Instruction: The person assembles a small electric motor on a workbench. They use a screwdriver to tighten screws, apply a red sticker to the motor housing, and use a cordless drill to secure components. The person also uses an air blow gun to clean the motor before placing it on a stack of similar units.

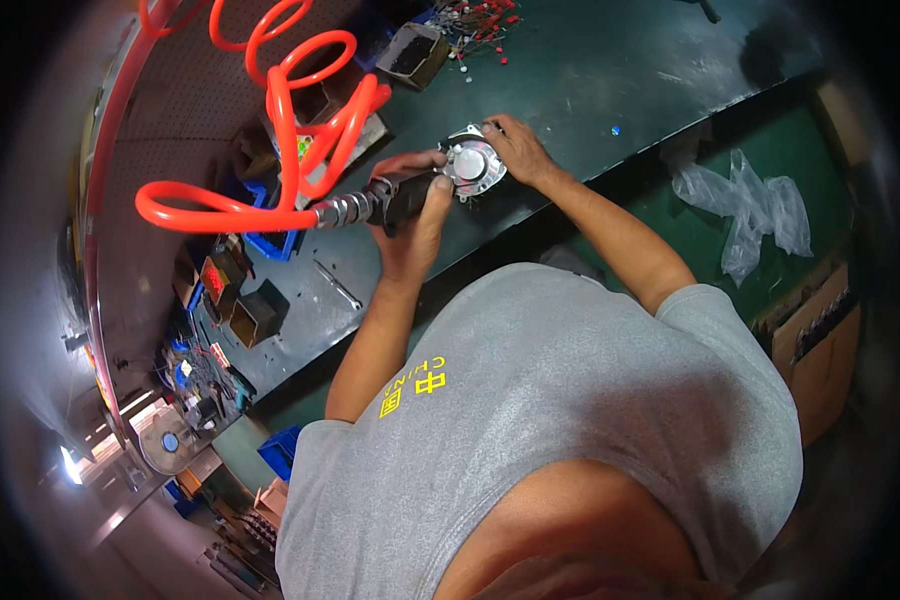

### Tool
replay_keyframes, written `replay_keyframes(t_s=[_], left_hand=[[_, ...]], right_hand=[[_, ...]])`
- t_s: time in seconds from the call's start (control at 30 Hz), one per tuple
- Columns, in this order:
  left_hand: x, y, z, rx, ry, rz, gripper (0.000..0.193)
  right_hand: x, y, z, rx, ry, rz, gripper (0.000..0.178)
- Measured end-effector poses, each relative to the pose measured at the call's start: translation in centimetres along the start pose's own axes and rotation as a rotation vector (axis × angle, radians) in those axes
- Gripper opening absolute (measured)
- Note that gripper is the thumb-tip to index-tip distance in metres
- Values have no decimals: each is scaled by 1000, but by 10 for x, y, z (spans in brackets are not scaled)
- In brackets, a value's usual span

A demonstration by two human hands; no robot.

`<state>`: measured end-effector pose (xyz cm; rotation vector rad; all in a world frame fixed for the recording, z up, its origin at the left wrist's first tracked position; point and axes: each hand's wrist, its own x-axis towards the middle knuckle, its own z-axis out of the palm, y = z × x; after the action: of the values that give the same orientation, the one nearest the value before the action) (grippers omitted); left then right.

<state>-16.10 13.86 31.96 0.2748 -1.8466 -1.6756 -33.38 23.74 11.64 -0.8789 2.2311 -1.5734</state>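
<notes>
My left hand (415,215) is closed around a black air tool (404,199), its thumb and fingers at the tool's front end by a round metal part. A metal coupling (344,210) joins the tool to a coiled orange-red air hose (220,219). The round silvery part (472,166) has a raised disc in its middle and small lugs on its rim. My right hand (517,150) grips that part at its far right rim. Where the tool meets the part is too small to make out.
On the dark green bench (590,80) lie a wrench (338,284) and, at the back, red- and white-tipped wires (480,30). Small bins stand left, among them a blue bin (273,244) and an open box (260,314). A clear plastic bag (750,205) lies lower right, beyond the bench edge.
</notes>
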Motion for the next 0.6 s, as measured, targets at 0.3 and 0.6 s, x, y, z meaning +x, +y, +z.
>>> replay_keyframes(t_s=[0.3, 0.6], left_hand=[[-25, -21, -11, -106, 171, 1, 35], [-25, -32, -15, -123, 208, -31, 35]], right_hand=[[6, 7, 3, -11, -22, 6, 51], [7, 1, 1, 3, -24, -3, 47]])
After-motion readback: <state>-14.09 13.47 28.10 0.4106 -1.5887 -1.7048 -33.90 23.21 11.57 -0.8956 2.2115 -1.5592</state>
